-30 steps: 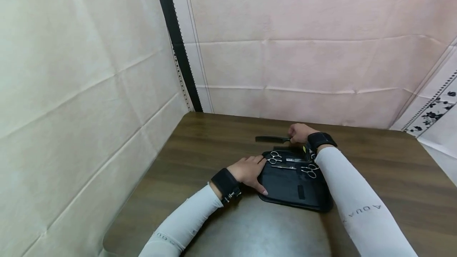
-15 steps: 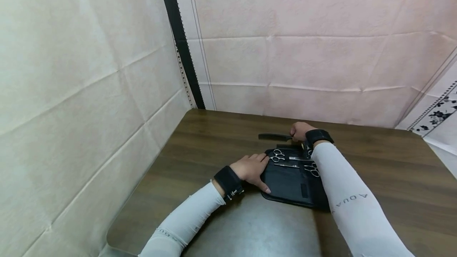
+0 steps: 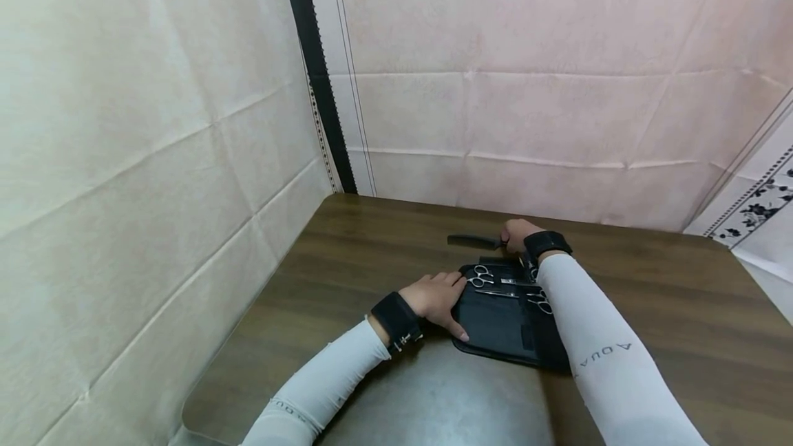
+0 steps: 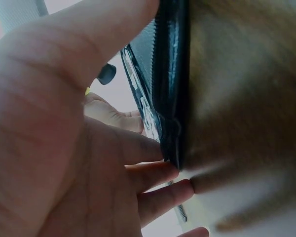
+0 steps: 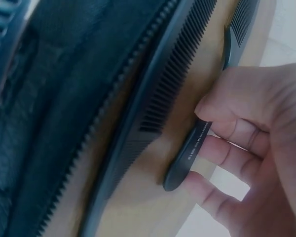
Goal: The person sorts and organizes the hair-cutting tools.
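Observation:
A black zip case (image 3: 495, 330) lies unfolded on the table, with silver scissors (image 3: 481, 277) and other slim metal tools held across its upper part. My left hand (image 3: 436, 300) rests at its left edge, thumb and fingers spread and fairly straight. In the left wrist view the thumb lies against the zipped edge (image 4: 171, 74). Beyond the case, my right hand (image 3: 519, 234) pinches the handle of a black comb (image 3: 472, 241) between thumb and fingers. The right wrist view shows that handle (image 5: 185, 160) close to the tabletop. My right forearm hides the case's right side.
Another black comb (image 5: 163, 94) lies between the case's zipped edge and the held comb. Brown wood-grain table (image 3: 347, 253) surrounds the case. Pale cloth walls (image 3: 557, 115) rise behind the table and on its left.
The head view has shifted slightly. My right hand keeps its pinch on the comb, which stays beyond the case. My left hand remains at the case's left edge.

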### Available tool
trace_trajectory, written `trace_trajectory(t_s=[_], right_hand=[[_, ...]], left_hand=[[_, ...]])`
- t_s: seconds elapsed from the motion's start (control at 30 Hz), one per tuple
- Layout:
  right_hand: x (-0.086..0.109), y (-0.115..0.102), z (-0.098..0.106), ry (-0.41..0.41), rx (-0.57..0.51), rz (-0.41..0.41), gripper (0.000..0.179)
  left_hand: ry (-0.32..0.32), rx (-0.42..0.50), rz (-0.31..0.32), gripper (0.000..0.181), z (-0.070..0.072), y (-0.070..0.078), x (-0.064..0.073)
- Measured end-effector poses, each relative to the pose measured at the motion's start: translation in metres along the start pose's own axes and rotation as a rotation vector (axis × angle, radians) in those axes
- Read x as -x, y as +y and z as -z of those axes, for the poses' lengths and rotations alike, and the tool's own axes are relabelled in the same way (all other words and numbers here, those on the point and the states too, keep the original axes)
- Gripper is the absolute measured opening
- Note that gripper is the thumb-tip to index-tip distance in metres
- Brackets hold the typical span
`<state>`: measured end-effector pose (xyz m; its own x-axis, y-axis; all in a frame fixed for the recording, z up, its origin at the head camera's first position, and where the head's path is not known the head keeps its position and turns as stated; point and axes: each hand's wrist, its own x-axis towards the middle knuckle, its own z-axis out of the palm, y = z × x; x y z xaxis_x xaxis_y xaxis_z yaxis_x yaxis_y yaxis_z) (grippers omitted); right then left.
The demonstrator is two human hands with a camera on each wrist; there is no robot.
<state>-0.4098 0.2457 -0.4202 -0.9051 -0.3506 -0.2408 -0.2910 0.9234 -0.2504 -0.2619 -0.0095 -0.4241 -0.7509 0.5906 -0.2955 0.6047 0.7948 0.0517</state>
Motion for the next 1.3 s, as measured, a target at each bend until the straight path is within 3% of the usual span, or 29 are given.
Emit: trace_trajectory(t_s=[0.33, 0.67, 0.87, 1.3], right_hand=[[0.003, 0.012, -0.006, 0.004, -0.048, 0.019, 0.025], [0.018, 0.02, 0.009, 0.064, -0.052, 0.138, 0.021], [0.038, 0.011, 0.023, 0.116, -0.032, 0.23, 0.018], [0.086, 0.002, 0.033, 0.144, -0.048, 0.306, 0.021]], left_hand=[[-0.008, 0.027, -0.008, 0.118, -0.004, 0.001, -0.002], [-0.003, 0.037, -0.009, 0.118, -0.002, -0.001, -0.001], [0.002, 0.024, -0.012, 0.117, 0.003, -0.002, 0.002], [-0.01, 0.053, -0.013, 0.117, 0.002, -0.003, 0.002]])
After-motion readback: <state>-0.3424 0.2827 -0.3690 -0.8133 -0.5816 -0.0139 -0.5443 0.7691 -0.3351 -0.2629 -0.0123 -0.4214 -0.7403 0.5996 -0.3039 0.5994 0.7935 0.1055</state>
